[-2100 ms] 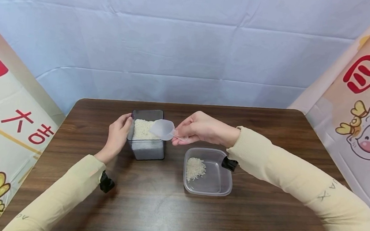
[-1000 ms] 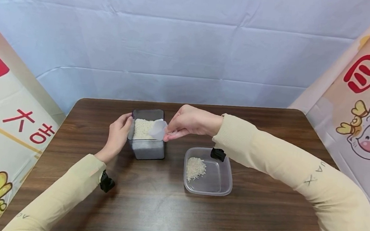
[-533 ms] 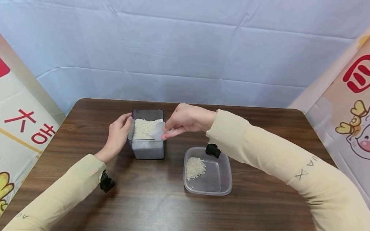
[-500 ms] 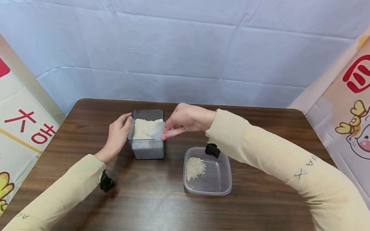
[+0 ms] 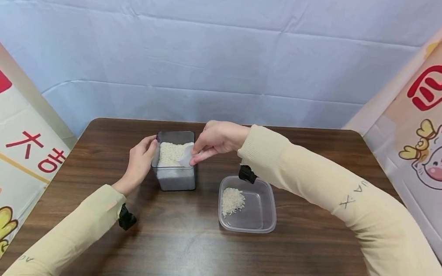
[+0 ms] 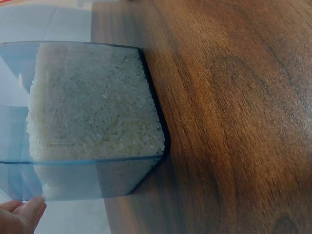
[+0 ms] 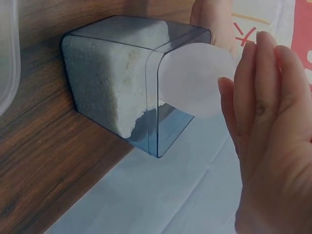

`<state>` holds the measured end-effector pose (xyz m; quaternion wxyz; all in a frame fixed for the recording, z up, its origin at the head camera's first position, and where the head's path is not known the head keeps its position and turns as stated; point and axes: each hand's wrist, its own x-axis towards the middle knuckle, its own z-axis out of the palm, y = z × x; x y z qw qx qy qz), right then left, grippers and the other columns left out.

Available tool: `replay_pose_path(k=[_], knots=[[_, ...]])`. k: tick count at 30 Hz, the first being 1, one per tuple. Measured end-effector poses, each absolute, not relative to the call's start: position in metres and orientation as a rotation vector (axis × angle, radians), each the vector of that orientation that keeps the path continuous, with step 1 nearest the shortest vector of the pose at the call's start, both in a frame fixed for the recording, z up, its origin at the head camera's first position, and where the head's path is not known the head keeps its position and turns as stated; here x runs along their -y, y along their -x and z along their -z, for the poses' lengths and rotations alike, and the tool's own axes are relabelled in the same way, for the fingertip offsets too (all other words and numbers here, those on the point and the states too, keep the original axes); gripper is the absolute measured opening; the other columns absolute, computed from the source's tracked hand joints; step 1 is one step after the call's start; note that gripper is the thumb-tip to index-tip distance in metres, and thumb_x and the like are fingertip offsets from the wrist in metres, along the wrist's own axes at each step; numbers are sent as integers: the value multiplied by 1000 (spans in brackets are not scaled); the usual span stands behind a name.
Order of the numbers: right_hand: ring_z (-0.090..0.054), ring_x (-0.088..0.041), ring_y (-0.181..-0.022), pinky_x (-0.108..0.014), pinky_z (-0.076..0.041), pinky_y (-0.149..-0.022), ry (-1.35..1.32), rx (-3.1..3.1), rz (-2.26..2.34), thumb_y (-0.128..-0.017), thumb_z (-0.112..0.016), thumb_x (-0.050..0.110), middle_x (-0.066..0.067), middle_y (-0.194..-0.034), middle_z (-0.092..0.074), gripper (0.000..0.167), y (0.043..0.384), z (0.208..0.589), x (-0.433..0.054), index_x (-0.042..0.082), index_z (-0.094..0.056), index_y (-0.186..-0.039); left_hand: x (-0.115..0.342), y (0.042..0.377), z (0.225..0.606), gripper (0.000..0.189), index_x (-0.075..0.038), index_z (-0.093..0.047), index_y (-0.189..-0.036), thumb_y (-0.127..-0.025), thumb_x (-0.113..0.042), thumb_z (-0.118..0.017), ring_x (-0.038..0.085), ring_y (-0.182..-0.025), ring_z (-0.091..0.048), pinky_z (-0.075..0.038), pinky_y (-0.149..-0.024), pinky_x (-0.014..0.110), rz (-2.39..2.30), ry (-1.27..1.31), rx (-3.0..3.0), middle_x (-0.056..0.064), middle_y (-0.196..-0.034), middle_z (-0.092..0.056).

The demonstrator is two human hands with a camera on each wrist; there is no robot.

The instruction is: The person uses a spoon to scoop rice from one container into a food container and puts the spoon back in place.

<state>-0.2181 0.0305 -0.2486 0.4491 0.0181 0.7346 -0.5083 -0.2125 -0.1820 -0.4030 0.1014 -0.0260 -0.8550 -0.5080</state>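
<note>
A tall grey see-through container [image 5: 175, 181] stands on the table, largely filled with white rice [image 5: 169, 154]. At its left rim my left hand [image 5: 139, 160] grips the wall; the left wrist view shows only the fingertips beside the container wall [image 6: 73, 180]. My right hand [image 5: 220, 139] pinches a translucent white scoop [image 5: 186, 157], whose bowl dips inside the container's right side against the rice. From the right wrist view the scoop [image 7: 195, 80] shows at the container's mouth, while its handle is hidden behind the fingers.
A shallow clear plastic tub [image 5: 270, 210] sits to the right, nearer the front, with a small heap of rice [image 5: 233, 201] at its left side. The right forearm [image 5: 290, 161] passes over its back edge. The brown wooden table [image 5: 179, 248] meets a pale cloth backdrop [image 5: 219, 67].
My right hand has moved left and brought the scoop from above the container's right rim down into it. The left hand, container and tub have stayed put.
</note>
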Motion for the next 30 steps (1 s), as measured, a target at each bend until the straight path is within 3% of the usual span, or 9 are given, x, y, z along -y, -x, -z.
replay_pose_path(k=[12,30], knots=[[-64,-17,-58,-17,-49,-55,-71,-1819,1191,-85,-52,-9,-21,-76,-63,21,227,246,-23,-17,-53,-105,182,213,404,45,1,-48,-129,-98,-30,-37,24,-100,-48,-38,-84,40,1499,77,2537,19,-124,-53],[-64,-17,-57,-18,-48,-52,-96,-1837,1151,-86,-51,-9,-19,-72,-62,21,231,254,-11,-15,-52,-107,182,212,403,44,2,-48,-128,-98,-29,-38,25,-106,-49,-38,-87,41,1494,84,2530,19,-125,-53]])
